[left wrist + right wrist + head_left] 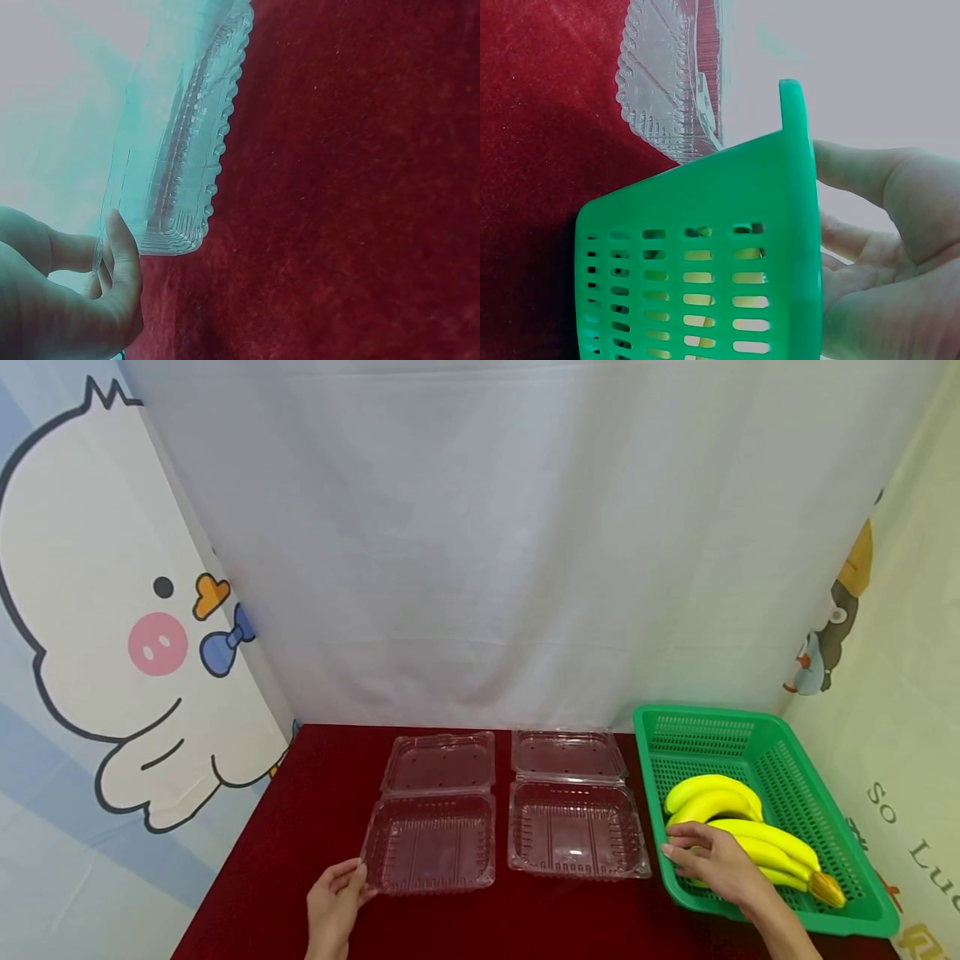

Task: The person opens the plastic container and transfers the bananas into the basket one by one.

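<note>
My left hand [337,897] pinches the front-left corner of a clear plastic clamshell container [431,843], whose lid [441,760] lies folded back behind it. In the left wrist view, thumb and fingers [124,259] meet at the rim of that container [180,172]. On the right, my right hand [708,860] hovers over yellow bananas [780,843] near the left rim of a green plastic basket [847,827]. Its fingers are loosely bent with nothing between them. The right wrist view has the basket wall [705,195] in front of part of that hand [907,225].
A second clear clamshell [576,835] stands opened between the first one and the basket. Dark red cloth [262,877] covers the table. A white curtain [465,543] hangs behind, with printed cloths on the left [82,635] and right [907,727].
</note>
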### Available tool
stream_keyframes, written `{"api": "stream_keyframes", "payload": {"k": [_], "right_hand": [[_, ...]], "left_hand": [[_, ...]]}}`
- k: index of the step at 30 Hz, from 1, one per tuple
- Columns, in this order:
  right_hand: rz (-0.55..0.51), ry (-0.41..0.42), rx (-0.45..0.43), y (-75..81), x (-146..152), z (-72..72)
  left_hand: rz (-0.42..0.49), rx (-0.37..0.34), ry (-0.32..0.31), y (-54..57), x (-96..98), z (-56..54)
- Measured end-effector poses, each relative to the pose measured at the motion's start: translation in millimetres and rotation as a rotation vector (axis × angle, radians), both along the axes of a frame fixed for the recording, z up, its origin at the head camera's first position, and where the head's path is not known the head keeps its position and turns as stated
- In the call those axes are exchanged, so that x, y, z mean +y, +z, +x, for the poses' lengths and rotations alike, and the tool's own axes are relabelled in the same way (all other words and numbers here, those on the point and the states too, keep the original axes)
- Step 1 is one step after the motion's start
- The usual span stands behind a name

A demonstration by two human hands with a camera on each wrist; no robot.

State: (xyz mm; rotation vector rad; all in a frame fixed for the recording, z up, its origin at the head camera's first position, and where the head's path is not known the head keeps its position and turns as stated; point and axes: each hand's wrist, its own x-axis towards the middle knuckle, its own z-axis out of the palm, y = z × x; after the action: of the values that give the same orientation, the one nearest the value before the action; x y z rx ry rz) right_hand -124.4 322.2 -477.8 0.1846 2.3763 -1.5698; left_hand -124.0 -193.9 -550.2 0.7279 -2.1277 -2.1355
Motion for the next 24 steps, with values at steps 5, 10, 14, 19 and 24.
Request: {"api": "stream_keyframes", "payload": {"k": [5, 10, 14, 19, 24], "right_hand": [[0.002, -0.001, -0.004, 0.1, 0, -0.5], [0.002, -0.003, 0.003, -1.0, 0, -0.5], [0.008, -0.006, 0.004, -1.2, 0, -0.1], [0.014, -0.007, 0.004, -1.5, -1, 0.1], [0.013, -0.012, 0.018, -2.3, -1, 0.6]], "left_hand": [[-0.014, -0.006, 0.001, -0.6, -0.3, -6.4], [-0.011, -0.008, 0.0, -0.6, -1.0, -11.9], [-0.004, 0.002, 0.002, -0.3, -1.1, -16.4], [-0.003, 0.015, 0.006, 0.5, -0.4, -20.1], [-0.012, 0.018, 0.013, 0.9, 0.9, -21.5]]}}
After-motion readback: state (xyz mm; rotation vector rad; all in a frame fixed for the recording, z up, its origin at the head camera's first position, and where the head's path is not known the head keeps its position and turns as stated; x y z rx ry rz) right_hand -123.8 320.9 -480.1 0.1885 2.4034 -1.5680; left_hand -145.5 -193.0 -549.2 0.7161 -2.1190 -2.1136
